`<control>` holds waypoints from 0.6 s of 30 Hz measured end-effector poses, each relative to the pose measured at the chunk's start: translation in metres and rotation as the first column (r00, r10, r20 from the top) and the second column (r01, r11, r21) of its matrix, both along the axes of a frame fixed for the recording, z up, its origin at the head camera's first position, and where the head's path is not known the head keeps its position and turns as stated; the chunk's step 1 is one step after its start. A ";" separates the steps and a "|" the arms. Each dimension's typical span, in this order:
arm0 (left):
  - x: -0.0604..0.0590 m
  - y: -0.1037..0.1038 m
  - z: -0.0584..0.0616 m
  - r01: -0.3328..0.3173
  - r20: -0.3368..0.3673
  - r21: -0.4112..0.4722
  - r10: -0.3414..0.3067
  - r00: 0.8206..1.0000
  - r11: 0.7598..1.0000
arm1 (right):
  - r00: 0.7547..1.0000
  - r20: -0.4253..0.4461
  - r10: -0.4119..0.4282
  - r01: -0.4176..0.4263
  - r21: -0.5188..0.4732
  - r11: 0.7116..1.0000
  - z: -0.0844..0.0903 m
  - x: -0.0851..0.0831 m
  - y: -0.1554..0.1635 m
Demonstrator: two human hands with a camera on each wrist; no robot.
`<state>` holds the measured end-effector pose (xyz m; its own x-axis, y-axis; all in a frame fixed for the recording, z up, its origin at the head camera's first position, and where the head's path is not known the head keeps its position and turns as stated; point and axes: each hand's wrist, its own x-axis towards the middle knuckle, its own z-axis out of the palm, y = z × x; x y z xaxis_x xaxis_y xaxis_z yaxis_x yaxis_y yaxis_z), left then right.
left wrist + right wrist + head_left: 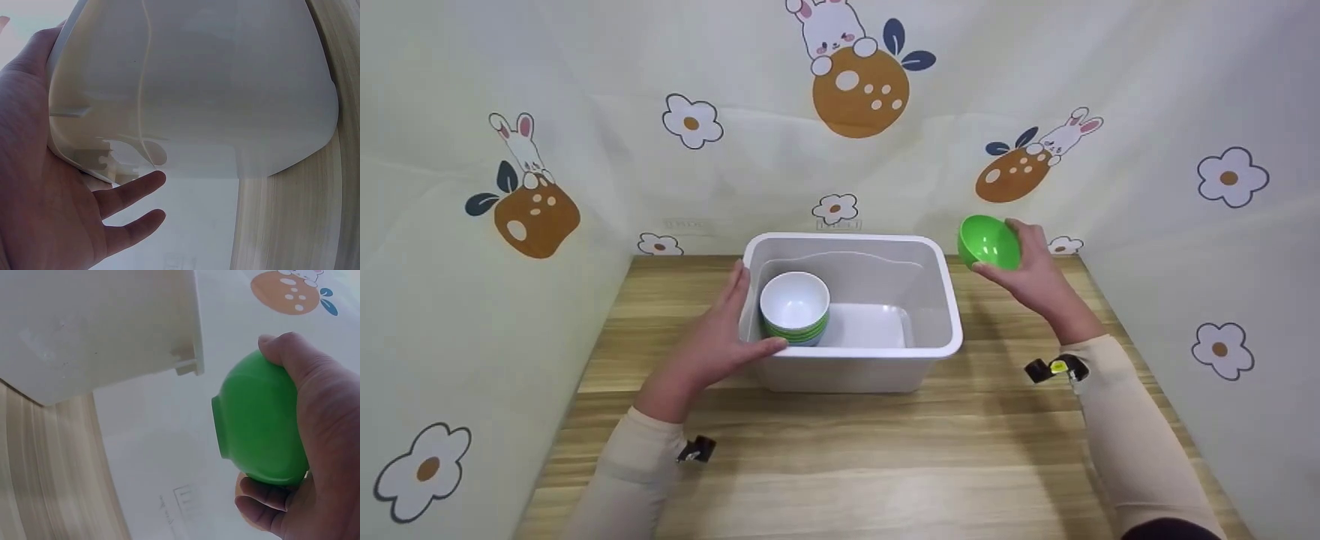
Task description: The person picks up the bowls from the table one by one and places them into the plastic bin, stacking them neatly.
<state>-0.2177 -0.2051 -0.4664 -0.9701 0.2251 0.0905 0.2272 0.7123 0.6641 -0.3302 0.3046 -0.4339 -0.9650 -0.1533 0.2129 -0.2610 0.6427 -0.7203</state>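
A white plastic bin (952, 315) stands on the wooden table (885, 465). Inside it at the left sits a stack of bowls (795, 304), white on top with green rims below. My left hand (712, 345) rests on the bin's front left corner, with straight fingers flat against the bin wall (225, 84) in the left wrist view, where the left hand (45, 197) fills the lower left. My right hand (1035, 277) grips a green bowl (988, 241) in the air to the right of the bin, tipped on its side. The right wrist view shows the green bowl (256, 422) wrapped by the right hand (326, 439).
Cloth walls printed with rabbits and flowers (861, 82) close off the table at the back and both sides. Bare wood lies in front of the bin and to its right. The bin's right half holds nothing.
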 end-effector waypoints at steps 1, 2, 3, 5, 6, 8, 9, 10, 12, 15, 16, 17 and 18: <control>0.000 0.000 0.000 0.000 0.002 0.001 0.000 1.000 1.000 | 1.000 -0.001 0.001 -0.001 0.003 1.000 0.002 0.001 -0.001; 0.000 0.000 0.000 0.001 0.002 0.000 -0.001 1.000 1.000 | 1.000 -0.002 0.002 -0.002 0.006 1.000 0.003 0.001 -0.002; 0.000 0.000 0.000 0.001 0.003 -0.001 -0.001 1.000 1.000 | 1.000 -0.002 0.002 -0.002 0.009 1.000 0.005 0.002 -0.002; 0.000 0.000 0.000 -0.001 0.003 0.001 0.001 1.000 1.000 | 1.000 -0.005 0.003 -0.003 0.012 1.000 0.007 0.003 -0.004; 0.000 0.000 0.000 -0.001 0.002 0.000 0.001 1.000 1.000 | 1.000 -0.005 0.004 -0.004 0.014 1.000 0.009 0.004 -0.006; 0.000 0.000 0.001 -0.002 -0.002 -0.002 0.002 1.000 1.000 | 1.000 -0.007 0.010 -0.010 0.011 1.000 0.012 0.004 -0.008; 0.001 0.000 0.001 -0.004 -0.001 -0.001 0.004 1.000 1.000 | 1.000 -0.008 0.014 -0.014 0.011 1.000 0.013 0.005 -0.009; 0.001 0.000 0.001 -0.006 0.001 0.000 0.006 1.000 1.000 | 1.000 -0.009 0.020 -0.020 0.012 1.000 0.015 0.005 -0.011; 0.001 0.000 0.001 -0.008 0.004 -0.001 0.008 1.000 1.000 | 0.999 -0.014 0.032 -0.032 0.019 0.999 0.017 0.005 -0.013; 0.001 0.000 0.001 -0.007 0.001 -0.002 0.007 1.000 1.000 | 0.998 -0.027 0.050 -0.050 0.029 0.998 0.019 0.006 -0.017; 0.001 0.000 0.001 -0.007 0.000 0.000 0.007 1.000 1.000 | 0.998 -0.030 0.058 -0.057 0.027 0.998 0.020 0.006 -0.018; 0.001 0.000 0.001 -0.007 -0.001 -0.001 0.007 1.000 1.000 | 0.997 -0.032 0.064 -0.063 0.027 0.998 0.020 0.006 -0.020; 0.001 0.000 0.001 -0.004 -0.003 0.004 0.004 1.000 1.000 | 0.997 -0.035 0.073 -0.072 0.022 0.997 0.020 0.006 -0.021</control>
<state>-0.2171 -0.2048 -0.4658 -0.9707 0.2211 0.0939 0.2263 0.7107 0.6661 -0.3241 0.2833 -0.4139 -0.9429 -0.2273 0.2436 -0.3331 0.6359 -0.6962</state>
